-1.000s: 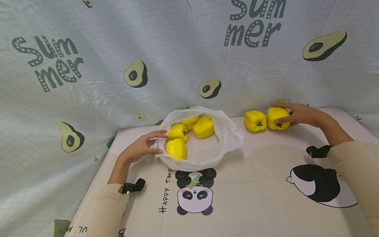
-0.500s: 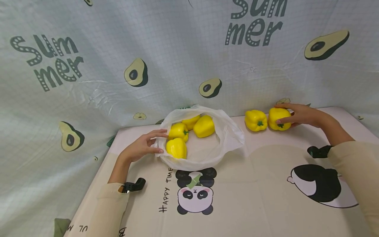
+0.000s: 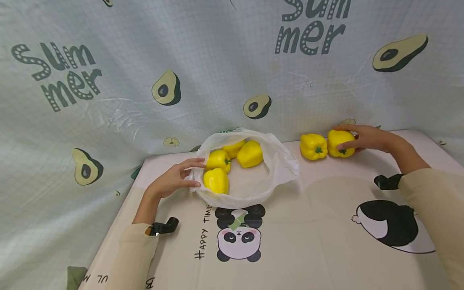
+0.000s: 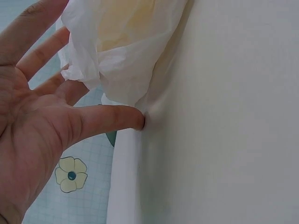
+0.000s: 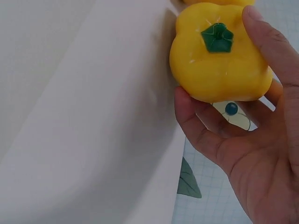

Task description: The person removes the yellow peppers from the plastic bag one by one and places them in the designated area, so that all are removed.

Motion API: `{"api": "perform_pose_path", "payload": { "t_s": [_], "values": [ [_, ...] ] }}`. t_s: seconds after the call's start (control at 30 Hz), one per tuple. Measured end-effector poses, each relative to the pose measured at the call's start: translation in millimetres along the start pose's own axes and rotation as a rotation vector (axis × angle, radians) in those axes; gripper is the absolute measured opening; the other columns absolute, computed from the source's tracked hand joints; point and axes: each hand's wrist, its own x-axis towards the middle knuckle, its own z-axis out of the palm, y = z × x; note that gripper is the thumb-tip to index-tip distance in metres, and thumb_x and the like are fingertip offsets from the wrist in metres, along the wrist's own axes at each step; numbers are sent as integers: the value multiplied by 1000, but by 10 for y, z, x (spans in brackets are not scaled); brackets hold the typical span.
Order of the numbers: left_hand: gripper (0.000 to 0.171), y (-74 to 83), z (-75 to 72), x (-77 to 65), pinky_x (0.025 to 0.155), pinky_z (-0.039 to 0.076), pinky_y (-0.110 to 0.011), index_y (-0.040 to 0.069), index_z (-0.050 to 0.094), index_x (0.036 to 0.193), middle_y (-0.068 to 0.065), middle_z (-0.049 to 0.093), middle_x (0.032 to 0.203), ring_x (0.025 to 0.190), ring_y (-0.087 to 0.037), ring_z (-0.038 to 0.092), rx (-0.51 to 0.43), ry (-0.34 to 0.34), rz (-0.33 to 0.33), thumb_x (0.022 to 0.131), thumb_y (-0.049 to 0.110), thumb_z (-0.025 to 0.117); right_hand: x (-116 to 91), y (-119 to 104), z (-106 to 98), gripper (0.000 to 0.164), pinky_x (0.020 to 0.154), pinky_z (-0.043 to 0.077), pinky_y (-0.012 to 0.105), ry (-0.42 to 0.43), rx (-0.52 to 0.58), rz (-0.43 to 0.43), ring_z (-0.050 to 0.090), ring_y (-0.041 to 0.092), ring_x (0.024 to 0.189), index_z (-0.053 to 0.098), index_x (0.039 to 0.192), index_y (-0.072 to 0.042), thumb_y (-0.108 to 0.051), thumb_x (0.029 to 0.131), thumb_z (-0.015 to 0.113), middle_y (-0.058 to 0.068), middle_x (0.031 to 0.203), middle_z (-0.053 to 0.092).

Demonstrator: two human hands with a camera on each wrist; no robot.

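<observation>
My right hand [image 3: 371, 137] grips a yellow bell pepper [image 3: 340, 141] at the back right of the table. In the right wrist view, the thumb lies on one side of this bell pepper [image 5: 219, 60] and the fingers curl round the other, its green stem facing the camera. A second yellow bell pepper [image 3: 313, 146] sits just left of it. Further left a white plastic bag [image 3: 280, 161] lies with its mouth wide, several yellow bell peppers [image 3: 250, 154] inside. My left hand [image 3: 172, 180] touches the bag's left rim with loosely spread fingers; in the left wrist view, its thumb [image 4: 112, 117] is extended.
The table [image 3: 290, 241] wears a light cover printed with a panda. A pale curtain [image 3: 210, 80] with avocado prints hangs directly behind its back edge. Black straps with camera mounts [image 3: 164, 227] sit on both wrists.
The right hand and the bell pepper it holds have shifted very slightly, a touch up and left. The left hand, bag and other bell peppers stay where they were.
</observation>
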Motion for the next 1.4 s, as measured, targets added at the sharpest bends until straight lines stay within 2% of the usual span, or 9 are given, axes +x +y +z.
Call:
{"api": "perform_pose_path", "payload": {
  "t_s": [0.27, 0.67, 0.9, 1.13, 1.3, 1.4],
  "values": [
    [59, 19, -2, 4, 123, 17, -56, 9, 61, 139, -9, 37, 162, 153, -31, 22, -1, 0, 8, 85, 15, 84, 37, 60, -21, 80, 93, 56, 54, -4, 10, 5, 51, 45, 118, 29, 157, -4, -38, 96, 70, 30, 152, 30],
    [59, 22, 3, 19, 124, 15, -56, 7, 61, 138, -9, 36, 162, 154, -30, 20, -24, 2, -4, 84, 14, 84, 102, -8, -30, 77, 95, 55, 55, -68, 9, -13, 48, 45, 123, 32, 157, -9, -39, 97, 69, 29, 154, 29],
    [59, 45, 22, -5, 124, 18, -55, 8, 61, 139, -9, 37, 162, 154, -31, 22, -1, 16, -21, 85, 16, 84, 169, 28, 3, 78, 100, 49, 62, -114, 25, -28, 41, 50, 130, 25, 160, -7, -37, 99, 64, 30, 158, 21],
    [59, 58, 31, -15, 124, 18, -54, 9, 61, 139, -8, 37, 162, 153, -31, 22, -11, 18, -27, 85, 15, 84, 175, 48, 11, 83, 103, 43, 68, -92, -17, -44, 36, 52, 133, 21, 160, -6, -39, 98, 65, 31, 159, 20],
    [58, 58, 31, -16, 124, 17, -54, 7, 61, 138, -10, 36, 162, 154, -31, 20, -27, 16, -27, 85, 13, 83, 94, -62, -88, 84, 104, 35, 75, -49, -48, -71, 31, 54, 138, 23, 160, -4, -38, 97, 67, 30, 161, 19],
    [59, 56, 31, -11, 124, 17, -54, 7, 61, 139, -9, 36, 162, 154, -31, 20, -29, 17, -26, 85, 13, 83, 18, -149, -154, 80, 104, 34, 76, -16, -77, -85, 32, 54, 138, 25, 159, -3, -36, 98, 65, 30, 161, 23]
  ]
}}
